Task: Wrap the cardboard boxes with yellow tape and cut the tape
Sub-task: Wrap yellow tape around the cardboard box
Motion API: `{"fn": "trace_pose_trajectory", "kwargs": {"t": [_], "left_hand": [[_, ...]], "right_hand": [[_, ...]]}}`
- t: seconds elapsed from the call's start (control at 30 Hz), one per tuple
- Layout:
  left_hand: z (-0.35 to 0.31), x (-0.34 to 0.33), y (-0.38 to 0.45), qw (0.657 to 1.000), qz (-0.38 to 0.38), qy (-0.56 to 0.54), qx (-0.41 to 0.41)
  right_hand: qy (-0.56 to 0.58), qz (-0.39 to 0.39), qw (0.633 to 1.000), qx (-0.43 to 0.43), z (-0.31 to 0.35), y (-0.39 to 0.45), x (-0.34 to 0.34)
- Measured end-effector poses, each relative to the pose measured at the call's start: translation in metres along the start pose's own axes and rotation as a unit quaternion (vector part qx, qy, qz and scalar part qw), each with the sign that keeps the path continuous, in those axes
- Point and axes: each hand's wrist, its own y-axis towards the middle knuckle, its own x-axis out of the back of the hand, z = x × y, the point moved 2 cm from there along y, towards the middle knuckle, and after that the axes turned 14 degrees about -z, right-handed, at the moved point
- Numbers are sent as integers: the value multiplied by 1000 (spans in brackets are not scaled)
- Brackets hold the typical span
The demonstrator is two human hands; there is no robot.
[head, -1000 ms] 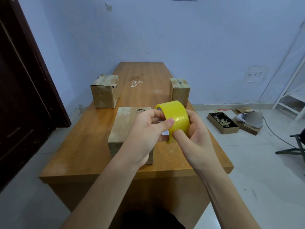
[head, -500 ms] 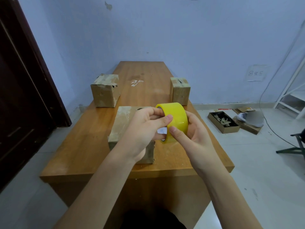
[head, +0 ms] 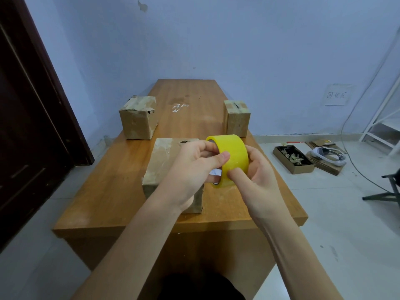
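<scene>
Tape roll (head: 232, 155) gripped by both hands above table's (head: 112, 182) near edge.

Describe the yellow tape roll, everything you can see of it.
The yellow tape roll is a wide, glossy, translucent-looking band wound on a core, held in the air above the table's near right part, its open side facing left. The left hand grips it with fingers through the core and thumb on the outer face. The right hand cups it from the right, thumb pressed on the lower band. No loose end shows.

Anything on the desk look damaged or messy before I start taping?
Yes: the far-left box has a torn top edge, and a crumpled clear scrap lies mid-desk. Both hands hold the yellow tape roll.
</scene>
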Motion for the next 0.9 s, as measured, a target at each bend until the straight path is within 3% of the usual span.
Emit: {"fn": "trace_pose_trajectory", "kwargs": {"t": [0.13, 0.23, 0.37, 0.6, 0.9], "left_hand": [[-1, -1, -1, 1000, 13, 6, -4], [-2, 3, 2, 1000, 22, 7, 0], [-6, 2, 3, 998, 53, 28, -22], [-5, -11, -10, 994, 64, 17, -88], [-10, -13, -14, 989, 15, 27, -143]], "right_hand": [[-18, 5, 1000, 3, -2, -4, 1], [19, 33, 998, -55, 2, 0, 8], [70, -22, 989, -128, 14, 6, 14], [66, -140, 984, -88, 19, 1, 12], [118, -150, 979, -69, 27, -9, 5]]}}
